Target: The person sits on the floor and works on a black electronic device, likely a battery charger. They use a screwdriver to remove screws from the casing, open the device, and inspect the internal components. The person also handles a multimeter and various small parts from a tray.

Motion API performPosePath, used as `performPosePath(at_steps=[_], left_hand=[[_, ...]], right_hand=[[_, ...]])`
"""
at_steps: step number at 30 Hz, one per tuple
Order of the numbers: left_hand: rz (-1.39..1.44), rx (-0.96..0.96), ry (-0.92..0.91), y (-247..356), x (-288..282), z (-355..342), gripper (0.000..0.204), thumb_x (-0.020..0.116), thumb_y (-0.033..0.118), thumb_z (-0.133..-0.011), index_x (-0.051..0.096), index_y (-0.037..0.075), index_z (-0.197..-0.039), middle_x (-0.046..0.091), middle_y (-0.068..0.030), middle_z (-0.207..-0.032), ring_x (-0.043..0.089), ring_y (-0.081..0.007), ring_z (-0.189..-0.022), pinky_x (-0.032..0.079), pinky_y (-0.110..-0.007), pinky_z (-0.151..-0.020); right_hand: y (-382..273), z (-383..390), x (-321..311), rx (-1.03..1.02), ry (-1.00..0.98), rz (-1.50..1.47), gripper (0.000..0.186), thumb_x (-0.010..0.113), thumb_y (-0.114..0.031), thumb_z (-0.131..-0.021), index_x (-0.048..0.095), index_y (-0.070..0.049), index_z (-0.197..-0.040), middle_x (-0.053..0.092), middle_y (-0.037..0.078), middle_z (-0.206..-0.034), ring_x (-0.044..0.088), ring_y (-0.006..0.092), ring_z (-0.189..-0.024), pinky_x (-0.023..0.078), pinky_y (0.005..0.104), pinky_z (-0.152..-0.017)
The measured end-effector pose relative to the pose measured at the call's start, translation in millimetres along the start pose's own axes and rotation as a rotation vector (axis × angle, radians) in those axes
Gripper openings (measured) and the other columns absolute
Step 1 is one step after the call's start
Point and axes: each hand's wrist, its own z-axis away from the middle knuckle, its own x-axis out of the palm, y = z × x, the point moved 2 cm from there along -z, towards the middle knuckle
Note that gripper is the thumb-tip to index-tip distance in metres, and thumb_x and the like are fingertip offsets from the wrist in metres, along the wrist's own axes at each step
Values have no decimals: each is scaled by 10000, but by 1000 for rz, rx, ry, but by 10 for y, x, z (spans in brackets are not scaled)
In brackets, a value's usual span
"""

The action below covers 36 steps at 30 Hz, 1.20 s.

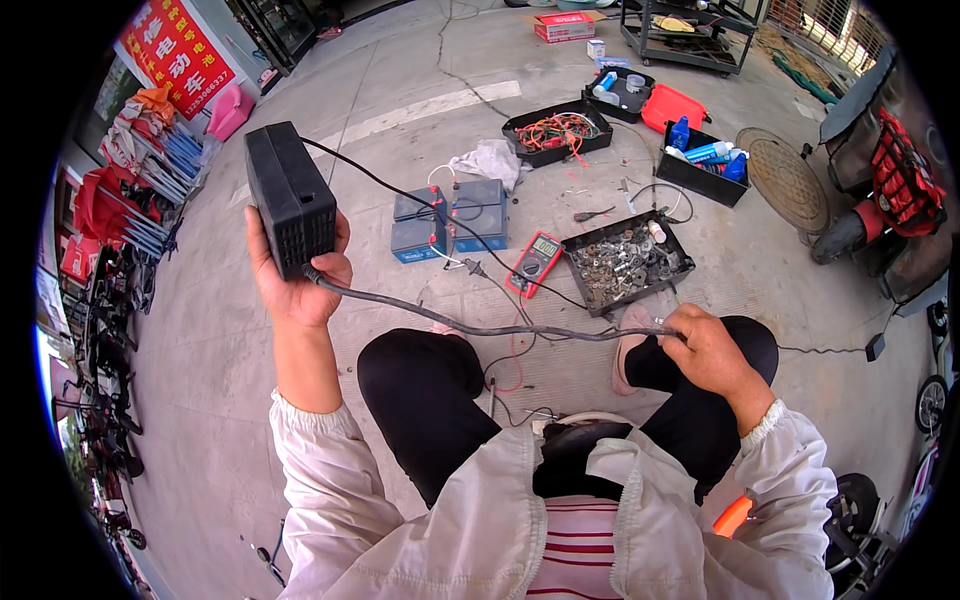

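A black box-shaped battery charger [285, 195] with vent slots is raised at the left, tilted, in my left hand [297, 285], whose fingers wrap round its lower end. From that end a thick black cable [480, 328] runs across to my right hand [708, 350], closed around it over my right knee. A second, thinner black cord [390, 190] leaves the charger's upper end and trails down to the right. Beyond the cable, on the ground, sit blue batteries [420, 228] joined by wires. Beside them lies a red multimeter [534, 264] with a lit display.
A black tray of nuts and bolts [628, 262] stands ahead, with a tray of coloured wires [557, 132] and a box of bottles and tubes [702, 165] behind. A white rag [488, 163] lies by the batteries. Farther right are a manhole cover [785, 180] and a wheeled cart [688, 40].
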Motion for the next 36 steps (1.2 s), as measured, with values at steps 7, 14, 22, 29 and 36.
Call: performPosePath(at_steps=[7,14,22,29,36], left_hand=[[-563,-9,-20,187,223,5,621,678,368,-952,542,-113,-1319,688,-251,-1204,728,-342,-1029,622,-401,-847],[-558,-352,-478,-52,616,236,1032,956,85,-579,419,-145,-1430,572,-282,-1381,604,-351,-1241,477,-426,-1046],[-521,-105,-308,-193,683,407,839,883,107,-650,490,-93,-1364,601,-266,-1289,628,-369,-1155,525,-473,-958],[-529,-194,74,-125,170,726,547,699,230,-835,558,-173,-1177,666,-311,-1077,718,-391,-890,599,-526,-777],[-468,75,-251,-470,-146,476,736,774,561,-815,544,-72,-1113,633,-190,-868,694,-302,-664,596,-388,-522]], right_hand=[[88,18,779,19,-358,-74,662,764,-242,-848,491,-18,-1408,646,241,-1172,653,374,-1047,522,441,-919],[-193,-826,1183,215,-127,-584,711,718,-311,-920,394,-13,-1478,678,205,-1034,683,261,-820,539,358,-775],[249,-931,1210,642,299,-2172,538,413,-334,-1082,369,96,-1402,621,266,-1193,699,371,-954,596,463,-836],[603,-794,785,829,750,-2080,240,408,-152,-1058,581,8,-1106,429,-71,-657,380,56,-514,383,247,-535],[192,-57,-792,10,682,-1735,313,482,-177,-1058,535,-5,-1314,407,-66,-677,438,59,-590,396,238,-573]])
